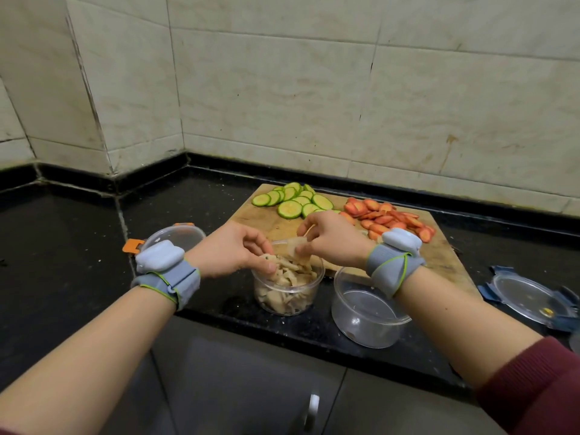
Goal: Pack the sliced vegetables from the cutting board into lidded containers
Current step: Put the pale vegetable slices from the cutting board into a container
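Two clear round plastic containers stand at the front edge of the black stone counter (78,246). The left container (287,296) is filled close to the rim with pale beige vegetable slices (292,274). The right container (364,318) holds no slices and touches the near edge of the wooden cutting board (445,255).

Two lids, both off:
- one clear lid with orange clips (175,235), on the counter behind your left wrist
- one clear lid with blue clips (530,298), on the counter right of the board

Two piles lie on the board, at its far side:
- round green-skinned slices (293,202), left
- orange-red carrot slices (389,218), right

Both piles overlap, so you cannot count the slices in either.

Two hands, both over the mouth of the filled container. Your left hand (226,249) has its fingers curled down onto the pale beige vegetable slices at the left rim and pinches some. Your right hand (332,238) pinches a single pale beige slice (295,244) between thumb and fingers, just above the heap.

Two grey-blue wristbands, one on each wrist: left (166,271), right (394,262). One maroon sleeve (533,387) shows, on the right arm.
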